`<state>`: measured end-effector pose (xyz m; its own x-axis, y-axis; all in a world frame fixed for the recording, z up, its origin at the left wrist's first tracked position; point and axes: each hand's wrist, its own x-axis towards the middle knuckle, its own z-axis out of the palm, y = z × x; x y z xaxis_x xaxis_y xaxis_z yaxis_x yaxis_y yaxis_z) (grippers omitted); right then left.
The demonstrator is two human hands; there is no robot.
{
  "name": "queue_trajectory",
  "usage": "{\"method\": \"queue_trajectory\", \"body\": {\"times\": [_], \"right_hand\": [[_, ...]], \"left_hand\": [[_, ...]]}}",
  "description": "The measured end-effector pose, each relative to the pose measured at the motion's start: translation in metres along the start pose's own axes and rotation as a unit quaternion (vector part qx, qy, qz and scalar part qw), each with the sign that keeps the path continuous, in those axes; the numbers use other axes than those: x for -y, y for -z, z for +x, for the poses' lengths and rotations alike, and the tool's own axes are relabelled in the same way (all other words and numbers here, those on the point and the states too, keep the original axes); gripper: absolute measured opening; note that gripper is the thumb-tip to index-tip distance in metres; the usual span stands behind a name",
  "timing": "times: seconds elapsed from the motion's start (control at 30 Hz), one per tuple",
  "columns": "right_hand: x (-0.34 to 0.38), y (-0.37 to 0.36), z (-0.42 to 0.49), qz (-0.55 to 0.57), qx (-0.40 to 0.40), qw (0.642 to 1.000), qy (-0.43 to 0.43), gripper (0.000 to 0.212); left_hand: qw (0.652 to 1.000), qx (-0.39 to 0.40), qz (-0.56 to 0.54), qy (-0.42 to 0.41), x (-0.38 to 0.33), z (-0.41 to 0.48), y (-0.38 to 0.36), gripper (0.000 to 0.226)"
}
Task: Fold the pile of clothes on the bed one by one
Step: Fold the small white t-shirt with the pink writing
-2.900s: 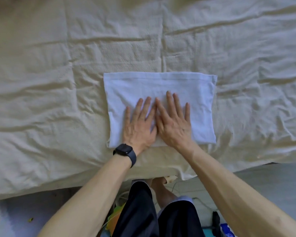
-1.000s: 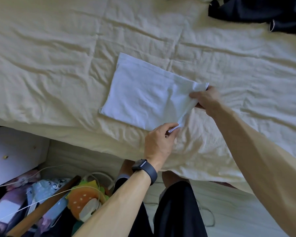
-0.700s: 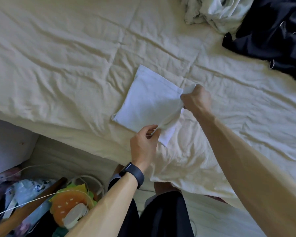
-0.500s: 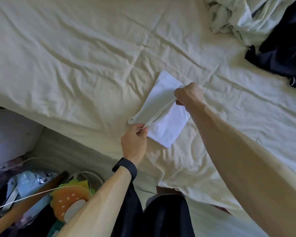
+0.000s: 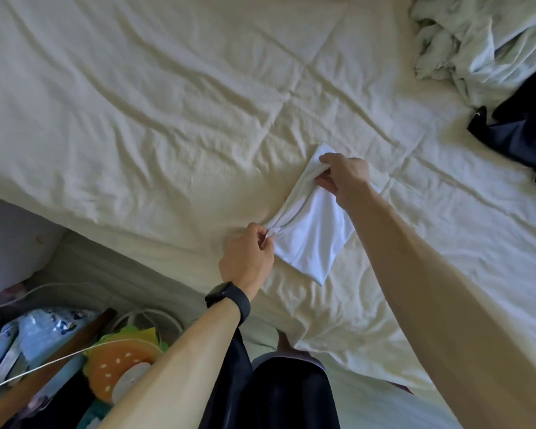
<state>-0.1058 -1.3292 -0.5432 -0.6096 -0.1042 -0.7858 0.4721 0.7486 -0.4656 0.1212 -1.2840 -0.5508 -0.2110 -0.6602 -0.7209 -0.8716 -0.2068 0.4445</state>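
White cloth [image 5: 310, 239], folded small, lies on cream bedsheet [image 5: 167, 119] between both hands, near bed edge. Left hand [image 5: 248, 255] pinches corner nearest person, fingers curled on bunched fabric. Right hand [image 5: 344, 174] pinches far corner, thumb and fingers closed on top layer. Edge between hands raised in taut ridge; rest of cloth flat beside right forearm. Black watch [image 5: 229, 300] on left wrist. Beyond right hand, well apart: crumpled pale green garment [image 5: 464, 35], dark garment [image 5: 520, 125] touching it. Below left forearm, off bed: orange plush toy [image 5: 121, 370] among floor clutter.
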Motion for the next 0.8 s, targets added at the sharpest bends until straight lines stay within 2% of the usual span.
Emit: {"method": "queue_trajectory", "body": {"times": [0.07,0.17,0.27,0.37,0.4,0.43,0.53,0.57,0.6,0.63,0.67,0.73,0.8], "right_hand": [[-0.003,0.012,-0.005,0.118,-0.010,0.993,0.020,0.005],[-0.024,0.041,-0.015,0.185,-0.092,0.977,0.056,0.007],[-0.069,0.062,-0.028,0.124,-0.157,0.979,0.044,0.006],[-0.118,0.065,-0.042,0.003,-0.181,0.983,0.034,0.026],[-0.132,0.063,-0.046,-0.051,-0.182,0.980,0.062,0.036],[-0.145,0.059,-0.051,-0.112,-0.177,0.972,0.109,0.045],[-0.178,0.040,-0.059,-0.302,-0.154,0.907,0.250,0.061],[-0.188,0.034,-0.059,-0.350,-0.136,0.888,0.264,0.064],[-0.199,0.030,-0.059,-0.387,-0.107,0.879,0.256,0.066],[-0.210,0.028,-0.059,-0.410,-0.080,0.878,0.235,0.066],[-0.221,0.027,-0.059,-0.421,-0.064,0.878,0.217,0.067],[-0.237,0.028,-0.063,-0.409,-0.070,0.887,0.203,0.069],[-0.245,0.030,-0.071,-0.318,-0.104,0.923,0.191,0.070]], "left_hand": [[0.999,0.005,-0.002,-0.031,0.002,-0.001,0.004,0.014],[0.992,-0.023,0.025,-0.120,0.001,-0.002,0.009,0.035],[0.958,-0.067,0.103,-0.257,-0.015,0.004,0.006,0.045],[0.922,-0.058,0.192,-0.330,-0.044,0.022,-0.004,0.059],[0.898,-0.041,0.243,-0.365,-0.054,0.030,-0.009,0.065],[0.859,-0.019,0.305,-0.411,-0.062,0.038,-0.016,0.068],[0.698,0.067,0.484,-0.523,-0.076,0.067,-0.036,0.064],[0.653,0.085,0.525,-0.539,-0.081,0.080,-0.039,0.062],[0.624,0.091,0.554,-0.543,-0.086,0.095,-0.039,0.060],[0.615,0.083,0.573,-0.535,-0.091,0.109,-0.036,0.060],[0.621,0.062,0.583,-0.520,-0.096,0.122,-0.032,0.061],[0.658,0.011,0.572,-0.489,-0.104,0.133,-0.024,0.063],[0.698,-0.002,0.544,-0.466,-0.113,0.125,-0.020,0.068]]}}
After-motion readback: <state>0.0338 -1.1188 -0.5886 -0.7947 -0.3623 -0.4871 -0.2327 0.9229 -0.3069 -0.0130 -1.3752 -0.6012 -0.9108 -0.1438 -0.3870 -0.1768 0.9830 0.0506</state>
